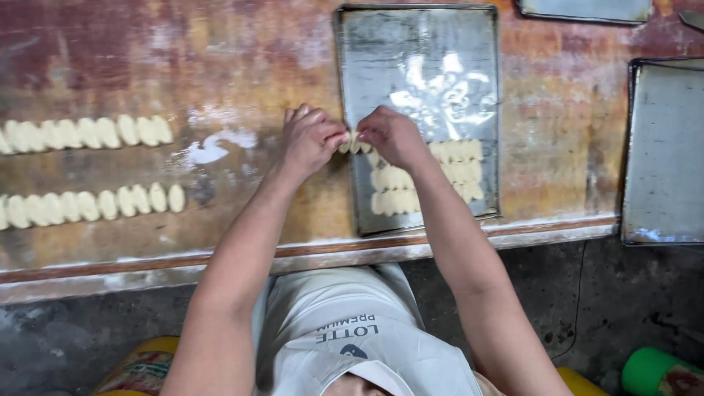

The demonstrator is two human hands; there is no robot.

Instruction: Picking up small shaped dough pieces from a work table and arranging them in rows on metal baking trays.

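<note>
Presently catalogued, one work surface with dough and trays.

Item: left hand [312, 139], at the near-left edge of the baking tray [418, 59], fingers curled and closed onto the end of a short row of dough pieces [353, 143]. Item: right hand [392, 136], facing it from the other side, fingertips pinched on the same short row. Both grips are closed on the dough, pressing it from the two ends, likely so the pieces stay stacked edge to edge while they are set down.

Item: the held row sits at the tray's left rim, just beyond the pieces already laid. Its long axis runs left to right across the tray, parallel to the desk edge; each piece stands crosswise to that line.

Item: laid rows [433, 180], three or so, on the near part of the tray, same left-right run, close together, probably to save space. The far part of the tray is bare, shiny metal.

Item: two long rows of cut dough [88, 132] and [92, 205] on the desk [220, 66], well to the left, also running left to right.

Item: second tray [664, 147] at the right; third tray [587, 9] at the far edge, partly cut off.

Item: white apron [352, 330] below; green object [656, 370] on the floor, kind not clear.
</note>
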